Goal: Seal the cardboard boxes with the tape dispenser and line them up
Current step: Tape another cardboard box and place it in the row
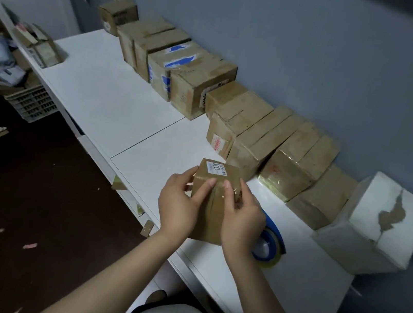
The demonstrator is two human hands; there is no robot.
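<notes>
- A small cardboard box (215, 185) is gripped at lower centre, above the white table (107, 92), by the left hand (178, 206) and right hand (241, 218), thumbs pressed on its top.
- A blue tape dispenser (268, 243) is partly hidden behind the right hand.
- More cardboard boxes (245, 124) are lined along the wall (298, 49).

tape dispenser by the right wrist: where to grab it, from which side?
Probably the round blue rim of the tape dispenser, coming from above and from its right. It lies on the table with that rim exposed; its left is hidden behind the right hand, which holds the small box. No handle shows.
</notes>
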